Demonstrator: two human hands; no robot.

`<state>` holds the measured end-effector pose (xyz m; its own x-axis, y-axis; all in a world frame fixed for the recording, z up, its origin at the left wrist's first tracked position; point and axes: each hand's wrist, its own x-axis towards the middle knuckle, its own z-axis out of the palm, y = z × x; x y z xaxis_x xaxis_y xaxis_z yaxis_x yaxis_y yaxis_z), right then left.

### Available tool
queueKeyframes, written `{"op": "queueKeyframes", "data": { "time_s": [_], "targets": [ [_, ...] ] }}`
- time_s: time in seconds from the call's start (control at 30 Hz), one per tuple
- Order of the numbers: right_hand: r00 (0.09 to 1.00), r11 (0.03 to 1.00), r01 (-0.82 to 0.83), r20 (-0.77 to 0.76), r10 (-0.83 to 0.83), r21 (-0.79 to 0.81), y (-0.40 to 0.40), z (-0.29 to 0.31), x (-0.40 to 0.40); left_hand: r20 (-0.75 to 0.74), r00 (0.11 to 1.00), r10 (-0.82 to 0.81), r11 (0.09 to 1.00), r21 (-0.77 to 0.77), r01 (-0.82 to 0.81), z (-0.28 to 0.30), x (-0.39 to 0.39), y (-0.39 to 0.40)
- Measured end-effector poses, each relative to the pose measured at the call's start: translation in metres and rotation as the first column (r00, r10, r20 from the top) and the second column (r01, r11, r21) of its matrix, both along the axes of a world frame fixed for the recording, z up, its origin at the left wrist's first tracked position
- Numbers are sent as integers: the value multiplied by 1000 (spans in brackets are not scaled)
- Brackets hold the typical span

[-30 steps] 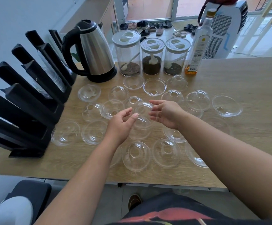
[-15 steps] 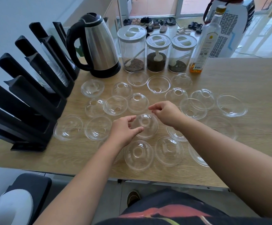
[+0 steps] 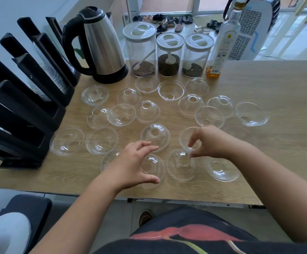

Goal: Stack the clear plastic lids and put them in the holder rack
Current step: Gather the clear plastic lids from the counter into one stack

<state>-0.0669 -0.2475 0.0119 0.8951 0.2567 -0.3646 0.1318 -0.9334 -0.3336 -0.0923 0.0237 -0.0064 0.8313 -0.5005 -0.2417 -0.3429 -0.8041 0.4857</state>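
Observation:
Several clear dome lids lie scattered on the wooden table (image 3: 277, 162). My left hand (image 3: 136, 164) is spread over one lid (image 3: 153, 170) near the front edge, thumb at its near rim, fingers apart. My right hand (image 3: 209, 142) pinches the rim of another lid (image 3: 184, 138) between fingertips and thumb. A lid with a round hole (image 3: 155, 137) stands dome-up between the hands, just beyond them. The black holder rack (image 3: 29, 110) stands at the table's left, with stacked clear lids (image 3: 48, 77) in its far slots.
A steel kettle (image 3: 103, 48), three lidded jars (image 3: 169, 55) and a glass bottle (image 3: 224, 44) line the back of the table. The front table edge (image 3: 130, 196) runs just under my forearms. A dark chair (image 3: 24, 211) sits at lower left.
The lid both hands held above the table now rests on it. Both hands have moved toward me, the left over a front lid, the right onto another lid's rim.

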Motion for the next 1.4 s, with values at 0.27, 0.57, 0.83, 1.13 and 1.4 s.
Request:
{"op": "queueKeyframes", "data": {
  "time_s": [0.27,0.57,0.83,1.13,1.4],
  "targets": [
    [994,999,38,106,-41,33,0,0,-2,22,1000,18,998,60,-20,-15,-12,-1],
    [952,963,137,237,-192,231,-8,21,-3,169,979,112,991,-98,-96,35,-3,0],
    [897,838,284,179,-403,467,-18,33,3,106,982,156,987,-64,-150,25,51,-28],
    [773,218,474,-284,-568,853,-6,29,6,-10,992,126,986,-107,-126,-6,71,-38],
    [598,-27,745,-686,-415,666,26,3,21,-77,966,246,909,-327,-257,-22,59,-25]
  ]
}}
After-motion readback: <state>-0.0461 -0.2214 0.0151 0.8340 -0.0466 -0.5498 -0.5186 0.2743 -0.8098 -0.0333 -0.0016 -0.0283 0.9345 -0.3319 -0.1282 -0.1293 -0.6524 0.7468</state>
